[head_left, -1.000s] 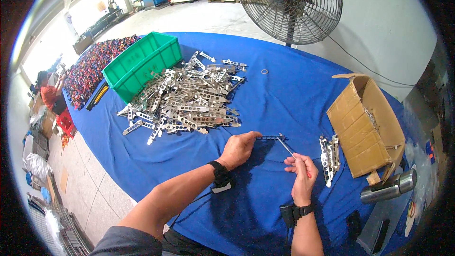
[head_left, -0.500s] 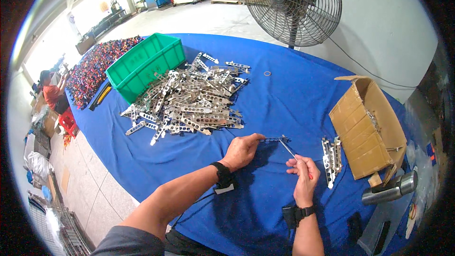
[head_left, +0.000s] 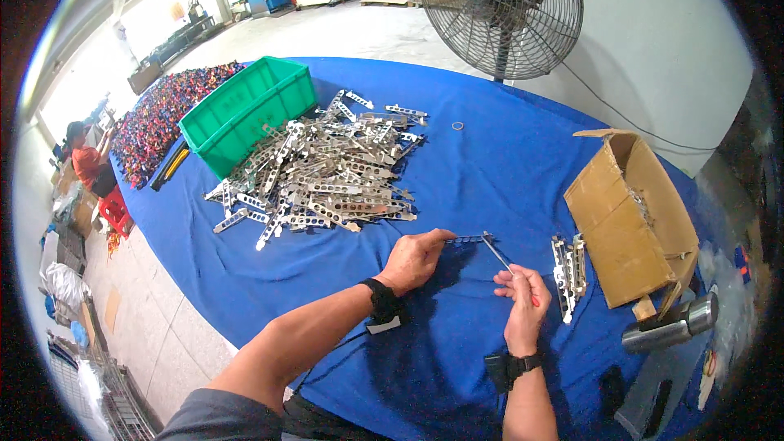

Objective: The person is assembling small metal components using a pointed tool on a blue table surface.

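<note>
Pinched by one end in my left hand [head_left: 412,263] is a flat perforated metal strip [head_left: 469,238], held just above the blue cloth. My right hand [head_left: 525,300] is closed round a slim metal tool with a red handle [head_left: 496,254]. The tool's tip meets the strip's far right end; its exact kind is too small to make out. A large heap of similar metal strips [head_left: 335,175] lies beyond my left hand. To the right of my right hand is a small, roughly aligned group of strips [head_left: 569,276].
A green plastic crate [head_left: 245,118] stands behind the heap, beside a mass of small multicoloured parts [head_left: 163,114]. An open cardboard box [head_left: 625,233] and a metal cylinder [head_left: 671,323] are at right. A fan [head_left: 500,12] rises past the table; a person in red [head_left: 88,162] is far left.
The view has shifted very slightly. Both hands keep their holds, and the tool's tip stays at the end of the strip.
</note>
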Demonstrator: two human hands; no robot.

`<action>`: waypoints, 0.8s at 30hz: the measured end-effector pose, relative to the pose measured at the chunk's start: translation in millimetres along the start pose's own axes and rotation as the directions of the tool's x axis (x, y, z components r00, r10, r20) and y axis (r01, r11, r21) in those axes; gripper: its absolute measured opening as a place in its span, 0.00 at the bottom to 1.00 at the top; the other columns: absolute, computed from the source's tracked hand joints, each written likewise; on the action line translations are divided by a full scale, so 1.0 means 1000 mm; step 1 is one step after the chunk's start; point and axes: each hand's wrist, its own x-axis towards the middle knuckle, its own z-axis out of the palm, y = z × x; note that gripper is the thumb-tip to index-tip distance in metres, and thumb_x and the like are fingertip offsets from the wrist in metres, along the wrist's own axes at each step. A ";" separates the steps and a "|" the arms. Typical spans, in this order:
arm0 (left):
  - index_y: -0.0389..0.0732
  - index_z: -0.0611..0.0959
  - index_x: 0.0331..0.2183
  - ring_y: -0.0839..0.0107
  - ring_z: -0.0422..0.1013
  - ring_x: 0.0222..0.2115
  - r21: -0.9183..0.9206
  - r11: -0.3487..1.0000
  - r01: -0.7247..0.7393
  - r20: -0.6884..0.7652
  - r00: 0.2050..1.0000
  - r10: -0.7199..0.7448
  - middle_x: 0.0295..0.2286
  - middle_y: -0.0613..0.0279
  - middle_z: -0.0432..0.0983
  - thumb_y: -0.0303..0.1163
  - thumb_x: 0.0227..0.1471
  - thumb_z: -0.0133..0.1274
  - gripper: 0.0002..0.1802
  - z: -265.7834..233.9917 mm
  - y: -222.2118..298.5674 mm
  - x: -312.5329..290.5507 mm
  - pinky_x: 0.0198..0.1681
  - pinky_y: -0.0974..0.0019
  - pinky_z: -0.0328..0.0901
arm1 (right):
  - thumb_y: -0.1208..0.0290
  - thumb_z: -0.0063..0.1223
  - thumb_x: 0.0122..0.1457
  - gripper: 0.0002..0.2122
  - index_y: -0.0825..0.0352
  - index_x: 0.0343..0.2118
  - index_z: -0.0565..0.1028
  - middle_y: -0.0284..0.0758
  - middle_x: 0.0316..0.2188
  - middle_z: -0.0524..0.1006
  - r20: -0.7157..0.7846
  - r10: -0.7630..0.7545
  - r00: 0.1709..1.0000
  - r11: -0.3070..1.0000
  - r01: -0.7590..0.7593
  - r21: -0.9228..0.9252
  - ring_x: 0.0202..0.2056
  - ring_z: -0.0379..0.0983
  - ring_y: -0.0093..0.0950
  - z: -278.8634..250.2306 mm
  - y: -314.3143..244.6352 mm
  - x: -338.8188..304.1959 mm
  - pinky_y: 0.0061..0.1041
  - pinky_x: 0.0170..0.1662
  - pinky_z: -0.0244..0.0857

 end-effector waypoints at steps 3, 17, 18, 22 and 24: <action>0.43 0.81 0.41 0.48 0.76 0.26 0.029 0.998 0.050 0.040 0.998 -0.051 0.22 0.47 0.76 0.26 0.56 0.49 0.11 -0.002 0.003 0.001 0.29 0.52 0.68 | 0.74 0.46 0.64 0.09 0.73 0.38 0.77 0.40 0.31 0.80 0.053 -0.002 0.999 0.999 0.003 -0.033 0.32 0.78 0.28 -0.006 0.004 0.001 0.26 0.33 0.73; 0.43 0.81 0.42 0.50 0.75 0.24 0.014 1.000 -0.006 0.011 1.000 0.006 0.21 0.47 0.75 0.27 0.57 0.48 0.12 0.003 -0.009 0.001 0.28 0.54 0.67 | 0.75 0.44 0.63 0.09 0.73 0.34 0.76 0.40 0.28 0.79 -0.017 -0.029 0.999 1.000 0.029 0.012 0.29 0.78 0.28 -0.005 0.001 0.000 0.26 0.32 0.73; 0.42 0.81 0.42 0.53 0.74 0.21 0.015 1.000 -0.019 0.011 1.000 0.019 0.20 0.48 0.74 0.28 0.58 0.48 0.11 0.003 -0.011 0.000 0.26 0.56 0.67 | 0.75 0.45 0.63 0.09 0.73 0.35 0.76 0.40 0.28 0.79 -0.018 -0.014 1.000 1.000 0.014 0.002 0.29 0.78 0.28 -0.005 0.001 0.001 0.25 0.32 0.73; 0.42 0.81 0.42 0.54 0.74 0.21 0.030 1.000 -0.008 0.024 1.000 0.007 0.19 0.49 0.73 0.27 0.58 0.48 0.12 0.002 -0.006 0.001 0.26 0.56 0.67 | 0.76 0.47 0.63 0.08 0.73 0.37 0.77 0.39 0.31 0.80 0.065 -0.007 0.998 0.999 0.011 -0.053 0.32 0.78 0.27 -0.004 0.003 0.002 0.24 0.34 0.73; 0.42 0.81 0.41 0.49 0.75 0.24 -0.005 0.998 0.058 0.070 0.996 -0.058 0.21 0.46 0.75 0.24 0.55 0.48 0.13 0.000 0.001 0.002 0.28 0.54 0.67 | 0.75 0.47 0.63 0.08 0.73 0.38 0.77 0.40 0.31 0.80 0.059 -0.011 0.998 0.999 0.013 -0.038 0.32 0.79 0.28 -0.004 0.002 0.002 0.24 0.33 0.73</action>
